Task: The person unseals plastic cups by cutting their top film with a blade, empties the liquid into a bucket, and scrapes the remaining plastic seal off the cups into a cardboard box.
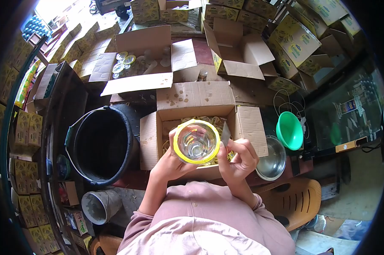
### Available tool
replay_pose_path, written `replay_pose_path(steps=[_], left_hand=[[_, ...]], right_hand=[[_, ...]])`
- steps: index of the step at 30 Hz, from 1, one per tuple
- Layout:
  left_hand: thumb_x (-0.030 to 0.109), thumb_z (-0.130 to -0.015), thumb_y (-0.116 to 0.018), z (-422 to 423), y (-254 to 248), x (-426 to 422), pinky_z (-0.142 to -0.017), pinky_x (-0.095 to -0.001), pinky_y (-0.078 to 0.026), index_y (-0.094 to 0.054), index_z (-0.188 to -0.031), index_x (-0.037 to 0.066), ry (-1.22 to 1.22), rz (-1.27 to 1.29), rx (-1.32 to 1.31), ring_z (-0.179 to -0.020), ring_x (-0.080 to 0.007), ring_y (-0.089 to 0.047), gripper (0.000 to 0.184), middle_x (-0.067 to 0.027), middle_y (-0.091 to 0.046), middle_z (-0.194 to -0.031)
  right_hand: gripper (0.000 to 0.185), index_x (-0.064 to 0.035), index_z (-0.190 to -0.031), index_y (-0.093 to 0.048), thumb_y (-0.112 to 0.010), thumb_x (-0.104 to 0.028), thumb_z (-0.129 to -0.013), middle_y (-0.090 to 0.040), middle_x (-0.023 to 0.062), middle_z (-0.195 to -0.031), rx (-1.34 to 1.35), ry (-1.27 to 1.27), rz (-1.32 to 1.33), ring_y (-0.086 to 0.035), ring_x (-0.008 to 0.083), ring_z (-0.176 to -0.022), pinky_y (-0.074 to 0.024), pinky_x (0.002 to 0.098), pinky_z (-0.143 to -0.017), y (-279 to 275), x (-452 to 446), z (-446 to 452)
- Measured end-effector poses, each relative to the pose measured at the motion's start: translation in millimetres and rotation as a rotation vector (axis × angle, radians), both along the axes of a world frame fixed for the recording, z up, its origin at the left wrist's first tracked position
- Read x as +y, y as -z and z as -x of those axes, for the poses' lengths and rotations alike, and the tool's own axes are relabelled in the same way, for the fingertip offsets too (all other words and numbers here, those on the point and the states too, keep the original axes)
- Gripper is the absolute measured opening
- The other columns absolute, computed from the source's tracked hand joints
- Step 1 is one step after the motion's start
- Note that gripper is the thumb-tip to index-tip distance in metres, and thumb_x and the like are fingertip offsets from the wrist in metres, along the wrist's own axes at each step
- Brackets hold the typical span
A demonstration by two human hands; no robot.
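Note:
My left hand (169, 163) is wrapped round a clear jar (196, 146) with a yellow rim, whose round end faces me. Close to the jar's right side, my right hand (239, 159) is closed, with thumb and fingers pinched on a thin, flat grey blade-like piece (226, 133). Whether that piece touches the rim I cannot tell. Both hands are above an open cardboard box (196, 95) holding a heap of yellowish strips, partly hidden by the jar.
A black bucket (134, 146) stands left of the box. To the right are a green bowl (289, 131) and a metal bowl (272, 159). Behind are an open carton (143, 40) with clear jars and another open carton (243, 68). An orange chair (296, 197) is at lower right.

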State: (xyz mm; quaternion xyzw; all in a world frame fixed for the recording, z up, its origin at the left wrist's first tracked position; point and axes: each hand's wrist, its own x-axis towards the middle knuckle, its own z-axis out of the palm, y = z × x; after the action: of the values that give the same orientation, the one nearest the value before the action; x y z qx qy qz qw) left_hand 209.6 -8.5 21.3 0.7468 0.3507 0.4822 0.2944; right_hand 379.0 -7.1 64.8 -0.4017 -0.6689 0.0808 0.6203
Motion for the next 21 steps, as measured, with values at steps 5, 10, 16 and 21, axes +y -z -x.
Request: replay_pose_path(steps=[5, 10, 16, 21], left_hand=[[0.019, -0.07, -0.07, 1.7, -7.8, -0.7, -0.103, -0.0368, -0.026, -0.047, -0.118, 0.003, -0.013, 0.013, 0.127, -0.122, -0.0304, -0.029, 0.055, -0.0146, -0.037, -0.126], [0.021, -0.071, -0.069, 0.1, -8.9, -2.3, -0.104, -0.0371, -0.023, -0.05, -0.114, 0.003, -0.048, -0.115, 0.203, -0.123, -0.0296, -0.028, 0.051, -0.014, -0.039, -0.126], [0.023, -0.073, -0.07, 2.1, -3.3, -1.7, -0.101, -0.0399, -0.029, -0.016, -0.129, 0.003, -0.086, -0.121, 0.293, -0.115, -0.0343, -0.041, 0.081, -0.0184, -0.038, -0.124], [0.025, -0.071, -0.073, 1.2, -11.8, -0.4, -0.094, -0.0385, -0.038, -0.003, -0.126, 0.002, -0.063, -0.122, 0.302, -0.109, -0.0337, -0.048, 0.092, -0.021, -0.041, -0.12]], right_hand=[[0.02, 0.0, -0.083, -0.06, -0.065, 0.007, -0.065, -0.05, 0.0045, -0.064, -0.039, -0.032, -0.047, -0.049, 0.0114, -0.053, -0.0378, 0.0212, -0.046, 1.1, -2.8, 0.5], [0.021, 0.0, -0.083, -0.063, -0.066, 0.008, -0.064, -0.052, 0.0045, -0.063, -0.024, -0.037, -0.038, -0.05, 0.011, -0.051, -0.0403, 0.0219, -0.045, 1.4, -1.5, 1.6], [0.024, -0.0007, -0.086, -0.065, -0.067, 0.008, -0.063, -0.053, 0.0043, -0.062, -0.021, -0.028, -0.033, -0.052, 0.0113, -0.051, -0.0418, 0.0226, -0.045, 2.9, -0.6, 2.6], [0.025, -0.0024, -0.087, -0.066, -0.067, 0.007, -0.063, -0.053, 0.004, -0.062, -0.088, 0.013, -0.009, -0.051, 0.0117, -0.05, -0.0415, 0.022, -0.045, 2.0, 1.3, -1.7]])
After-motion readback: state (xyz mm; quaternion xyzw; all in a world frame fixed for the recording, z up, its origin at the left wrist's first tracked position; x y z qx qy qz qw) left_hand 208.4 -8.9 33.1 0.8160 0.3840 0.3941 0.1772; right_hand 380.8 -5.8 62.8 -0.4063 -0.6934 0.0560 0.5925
